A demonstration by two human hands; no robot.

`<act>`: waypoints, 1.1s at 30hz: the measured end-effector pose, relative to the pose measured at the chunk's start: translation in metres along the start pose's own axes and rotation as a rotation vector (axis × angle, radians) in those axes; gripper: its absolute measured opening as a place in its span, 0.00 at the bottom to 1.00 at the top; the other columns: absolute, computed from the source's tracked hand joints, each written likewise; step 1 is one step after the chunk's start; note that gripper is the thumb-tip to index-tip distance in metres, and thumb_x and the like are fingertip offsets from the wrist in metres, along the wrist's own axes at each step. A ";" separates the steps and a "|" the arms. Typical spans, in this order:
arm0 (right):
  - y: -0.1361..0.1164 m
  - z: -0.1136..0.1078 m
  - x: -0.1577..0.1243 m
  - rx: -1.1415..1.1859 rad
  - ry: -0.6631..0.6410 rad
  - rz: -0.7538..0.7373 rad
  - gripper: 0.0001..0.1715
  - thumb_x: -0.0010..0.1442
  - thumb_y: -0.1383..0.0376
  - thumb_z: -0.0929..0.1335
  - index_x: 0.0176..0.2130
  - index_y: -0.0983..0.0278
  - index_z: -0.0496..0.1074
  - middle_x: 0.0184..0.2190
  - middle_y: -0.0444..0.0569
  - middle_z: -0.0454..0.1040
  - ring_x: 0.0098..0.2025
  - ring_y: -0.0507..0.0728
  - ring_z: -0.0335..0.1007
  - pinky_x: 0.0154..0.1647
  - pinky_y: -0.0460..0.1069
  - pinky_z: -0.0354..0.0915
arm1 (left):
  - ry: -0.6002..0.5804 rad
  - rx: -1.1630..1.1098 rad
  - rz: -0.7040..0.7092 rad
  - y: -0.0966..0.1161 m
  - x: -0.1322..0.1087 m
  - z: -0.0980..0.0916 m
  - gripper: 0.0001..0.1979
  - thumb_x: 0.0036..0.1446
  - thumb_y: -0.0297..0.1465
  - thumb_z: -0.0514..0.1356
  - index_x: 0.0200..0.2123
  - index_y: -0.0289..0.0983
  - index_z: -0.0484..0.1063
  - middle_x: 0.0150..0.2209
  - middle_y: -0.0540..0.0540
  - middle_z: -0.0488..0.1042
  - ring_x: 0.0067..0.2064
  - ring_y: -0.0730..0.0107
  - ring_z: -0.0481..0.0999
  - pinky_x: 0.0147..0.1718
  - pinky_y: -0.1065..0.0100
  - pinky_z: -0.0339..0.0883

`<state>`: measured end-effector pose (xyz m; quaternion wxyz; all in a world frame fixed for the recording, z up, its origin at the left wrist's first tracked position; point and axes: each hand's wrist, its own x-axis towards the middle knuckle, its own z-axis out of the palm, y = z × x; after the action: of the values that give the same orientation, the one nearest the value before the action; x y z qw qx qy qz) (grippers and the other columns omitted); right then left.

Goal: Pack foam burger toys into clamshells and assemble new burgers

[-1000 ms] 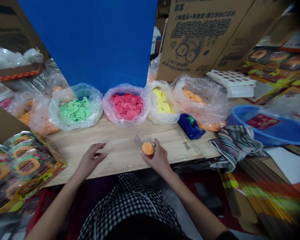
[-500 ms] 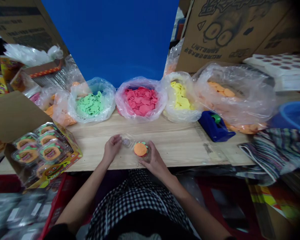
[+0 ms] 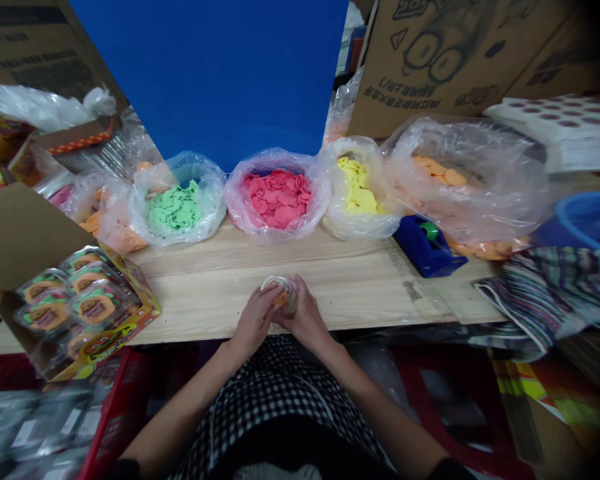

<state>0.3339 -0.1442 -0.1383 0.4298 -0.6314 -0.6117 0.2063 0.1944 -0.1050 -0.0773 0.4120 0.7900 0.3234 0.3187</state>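
Observation:
A small clear plastic case (image 3: 276, 283) with an orange burger-shaped piece inside is held between my two hands, just above the near part of the table. My left hand (image 3: 255, 317) presses its fingers over the case's left and front side. On the other side, my right hand (image 3: 303, 313) wraps round the case's right and lower edge. The lid appears folded over the burger piece. My fingers hide much of the case, so I cannot tell whether it is fully closed.
Bags of green (image 3: 177, 205), red (image 3: 280, 198), yellow (image 3: 359, 190) and orange pieces (image 3: 440, 172) line the table's back. A display box (image 3: 100, 343) of packed burgers stands left, above a red crate (image 3: 115, 400). A blue tape dispenser (image 3: 427, 253) and striped cloth (image 3: 540, 293) lie right.
My left hand has moved right, swinging the case's lid over the burger piece. Both hands now meet round the case. The view has shifted slightly.

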 end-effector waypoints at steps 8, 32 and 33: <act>0.002 -0.008 -0.004 0.129 -0.136 0.017 0.62 0.45 0.60 0.71 0.61 0.63 0.26 0.61 0.60 0.45 0.61 0.62 0.42 0.58 0.60 0.46 | 0.060 0.129 -0.033 -0.015 0.016 -0.001 0.19 0.55 0.31 0.53 0.52 0.41 0.62 0.42 0.44 0.71 0.44 0.65 0.68 0.45 0.60 0.61; -0.033 -0.017 0.005 0.713 -0.030 0.373 0.18 0.55 0.50 0.61 0.26 0.62 0.59 0.17 0.37 0.55 0.19 0.49 0.51 0.19 0.44 0.51 | 0.120 -0.774 -0.502 0.001 0.002 -0.007 0.29 0.36 0.28 0.68 0.41 0.39 0.56 0.34 0.51 0.69 0.34 0.71 0.71 0.33 0.68 0.65; -0.034 -0.018 0.004 0.700 -0.031 0.360 0.18 0.55 0.50 0.61 0.26 0.61 0.59 0.17 0.37 0.54 0.19 0.49 0.51 0.20 0.44 0.51 | 0.115 -0.787 -0.512 0.003 0.001 -0.008 0.29 0.36 0.28 0.68 0.41 0.38 0.57 0.34 0.50 0.69 0.34 0.71 0.71 0.33 0.68 0.65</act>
<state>0.3287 -0.1495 -0.1006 0.5668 -0.5405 -0.3902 0.4842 0.1896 -0.1021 -0.0709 0.7269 0.4497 0.3848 0.3483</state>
